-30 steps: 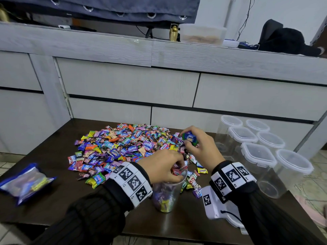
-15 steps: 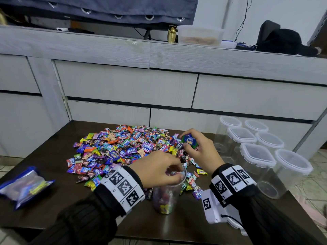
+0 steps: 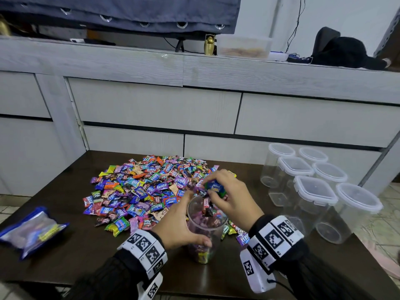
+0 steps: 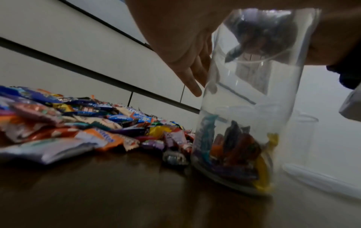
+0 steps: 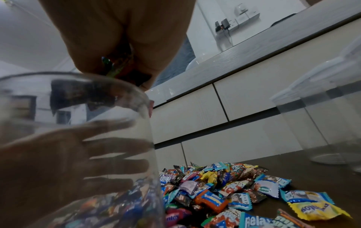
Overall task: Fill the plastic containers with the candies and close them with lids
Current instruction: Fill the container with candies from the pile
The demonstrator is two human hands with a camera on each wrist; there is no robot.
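Candies [image 3: 213, 187] bunched in your right hand [image 3: 232, 197] over the container [image 3: 205, 226] your left hand [image 3: 179, 224] gripped could have spilled past its narrow rim.

Head view: looking forward and down from above the dark table [image 3: 65, 260], taking in the candy pile [image 3: 147, 187], both hands and the grey drawer unit [image 3: 155, 109] behind.
Left wrist view: sitting low, just above the tabletop, facing along the left hand [image 4: 187, 43] toward the open container [image 4: 248, 98], very near it.
Right wrist view: sitting low on the opposite side, tilting upward along the right hand [image 5: 121, 38], the container [image 5: 78, 138] filling the near left.
Shared: all three are showing the open container, the candy pile and the drawer fronts; the lidded containers [image 3: 313, 191] are appearing sharp in the head view, blurred in both wrist views.
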